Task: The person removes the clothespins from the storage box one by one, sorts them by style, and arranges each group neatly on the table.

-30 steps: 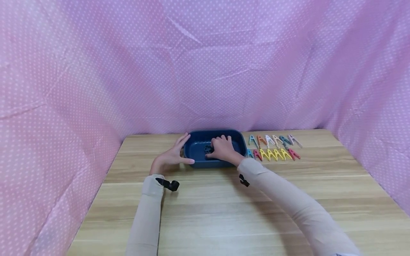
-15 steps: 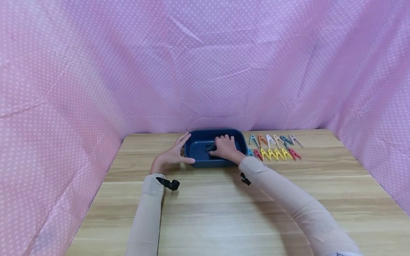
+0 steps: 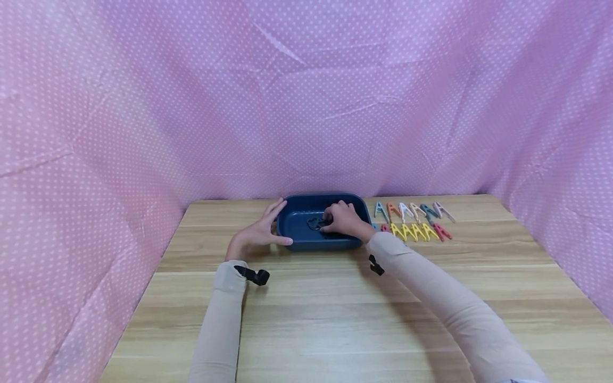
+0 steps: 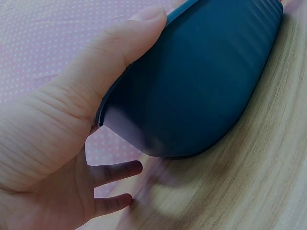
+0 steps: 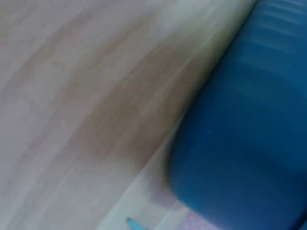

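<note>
A dark blue rectangular basin [image 3: 318,245] stands on the table near the curtain. My left hand [image 3: 261,229] spans its left end, thumb on the near rim and fingers at the far corner. In the left wrist view, the thumb [image 4: 148,24] lies along the rim, while two straight fingers stick out below. On the basin's floor is a small dark, looped object [image 3: 314,223], its exact kind unclear. My right hand [image 3: 345,219] reaches into the basin, its curled fingers and thumb pinching around this object's right end. The right wrist view shows the basin's outside, without the hand.
Right of the basin lie two rows of clothespins, with several yellow clothespins [image 3: 415,231] in the near row and a white clothespin [image 3: 405,211] in the far row. The wooden table [image 3: 306,308] runs back to a pink dotted curtain [image 3: 306,106].
My right hand has shifted slightly right inside the basin, and more of the dark looped object shows left of its fingers. The left hand keeps its place at the basin's end.
</note>
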`<action>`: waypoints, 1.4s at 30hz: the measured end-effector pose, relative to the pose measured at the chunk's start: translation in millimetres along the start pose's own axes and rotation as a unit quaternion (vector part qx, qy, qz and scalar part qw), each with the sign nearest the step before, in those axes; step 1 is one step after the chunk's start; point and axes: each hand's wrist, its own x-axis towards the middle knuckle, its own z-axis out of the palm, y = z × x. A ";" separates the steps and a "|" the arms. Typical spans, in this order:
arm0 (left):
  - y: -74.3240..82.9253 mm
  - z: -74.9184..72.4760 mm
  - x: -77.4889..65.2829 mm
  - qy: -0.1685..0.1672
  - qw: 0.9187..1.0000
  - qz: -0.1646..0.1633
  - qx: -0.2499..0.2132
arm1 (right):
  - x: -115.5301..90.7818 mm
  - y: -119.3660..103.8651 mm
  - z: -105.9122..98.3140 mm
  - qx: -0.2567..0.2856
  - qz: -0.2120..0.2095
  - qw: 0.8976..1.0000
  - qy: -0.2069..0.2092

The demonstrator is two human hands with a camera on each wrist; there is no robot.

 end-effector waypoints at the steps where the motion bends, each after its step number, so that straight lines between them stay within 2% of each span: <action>1: -0.2 0.2 0.3 -0.002 1.000 -0.003 -0.001 | -0.1 0.3 0.2 0.000 -0.001 1.000 0.001; 5: -0.7 0.6 1.1 -0.005 1.000 -0.009 -0.005 | -0.1 0.2 0.6 -0.006 -0.009 1.000 0.008; 11: 0.3 1.0 -0.1 0.007 1.000 0.003 0.002 | 0.8 0.2 1.1 -0.015 -0.024 0.999 0.023; 19: 1.7 1.0 0.0 -0.001 1.000 0.004 0.003 | -1.4 0.4 2.5 -0.035 -0.040 0.998 0.039; 26: 0.6 0.8 0.9 -0.002 1.000 0.009 0.001 | -3.2 -1.6 1.0 -0.049 -0.073 0.992 0.086; 34: 0.6 -0.3 0.8 -0.001 1.000 -0.009 -0.005 | -5.5 -4.0 -4.7 -0.037 -0.089 0.986 0.139; 42: -1.0 -0.7 -0.3 -0.004 1.000 -0.016 -0.011 | -17.0 -7.3 -13.5 -0.021 -0.132 0.971 0.199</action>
